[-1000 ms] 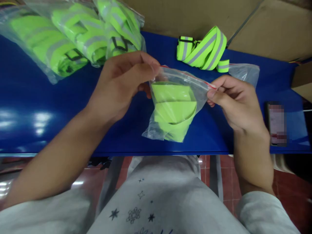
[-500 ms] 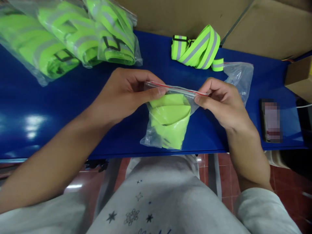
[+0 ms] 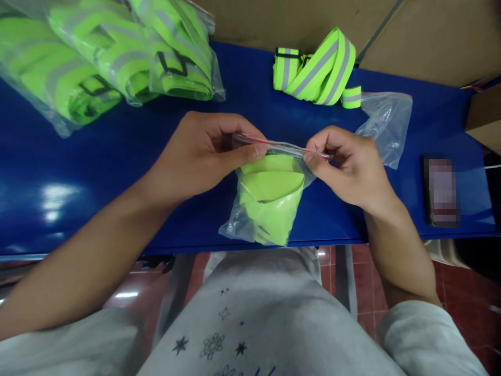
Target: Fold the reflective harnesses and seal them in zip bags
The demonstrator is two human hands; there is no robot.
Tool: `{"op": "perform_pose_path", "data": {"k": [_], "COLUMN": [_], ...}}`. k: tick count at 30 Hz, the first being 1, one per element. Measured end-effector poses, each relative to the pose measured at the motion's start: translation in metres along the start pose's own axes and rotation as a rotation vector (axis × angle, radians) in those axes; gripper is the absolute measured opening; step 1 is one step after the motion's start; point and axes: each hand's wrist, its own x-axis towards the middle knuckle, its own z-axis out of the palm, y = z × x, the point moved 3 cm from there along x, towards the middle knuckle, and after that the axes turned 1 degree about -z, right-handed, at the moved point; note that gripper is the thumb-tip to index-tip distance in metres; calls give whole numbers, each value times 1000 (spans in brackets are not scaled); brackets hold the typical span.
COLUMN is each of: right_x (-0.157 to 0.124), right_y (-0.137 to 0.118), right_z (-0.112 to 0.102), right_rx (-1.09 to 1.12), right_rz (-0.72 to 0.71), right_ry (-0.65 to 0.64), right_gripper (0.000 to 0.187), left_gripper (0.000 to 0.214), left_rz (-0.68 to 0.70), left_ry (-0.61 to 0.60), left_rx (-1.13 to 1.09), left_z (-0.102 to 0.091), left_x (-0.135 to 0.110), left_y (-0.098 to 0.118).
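Note:
A clear zip-lock bag [image 3: 235, 219] with a red line along its top hangs between my hands over the front of the blue table. Folded inside it is a neon yellow-green strap [image 3: 274, 209]. My left hand [image 3: 219, 151] pinches the left end of the bag's zip edge between thumb and fingers. At the right end of the same edge, my right hand [image 3: 344, 162] is closed in a pinch too. Beyond the hands lies a coiled neon reflective belt [image 3: 313, 73] with grey stripes and black buckles, beside another clear zip-lock bag [image 3: 387, 125].
Several bagged neon reflective belts [image 3: 133, 57] lie at the back left of the blue table [image 3: 97, 172]. Cardboard boxes [image 3: 274, 23] stand along the back. A phone [image 3: 442, 190] lies at the right, near a small carton [image 3: 485, 120].
My right hand has slid slightly left along the zip edge, closer to my left hand. The bag has dropped a little toward the table's front edge. Both hands keep their pinch.

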Motion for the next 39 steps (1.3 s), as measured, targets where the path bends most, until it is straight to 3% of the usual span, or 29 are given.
{"op": "perform_pose_path", "data": {"k": [4, 13, 19, 26, 39], "right_x": [0, 0, 1, 1, 1], "right_y": [1, 1, 8, 6, 6], "right_z": [5, 4, 12, 15, 16], "right_rx": [26, 50, 67, 37, -84], "right_rz": [-1, 24, 85, 36, -48], "right_ry": [-62, -56, -106, -73, -95], "right_gripper": [12, 9, 22, 20, 14], "left_gripper": [16, 19, 15, 12, 19], "left_rz": [-7, -68, -64, -35, -55], "left_ry": [0, -35, -8, 19, -45], "left_rx": [36, -8, 49, 55, 67], "left_z": [2, 4, 9, 11, 18], "left_x": [-1, 4, 0, -1, 0], "left_y": [-1, -11, -10, -15, -18]}}
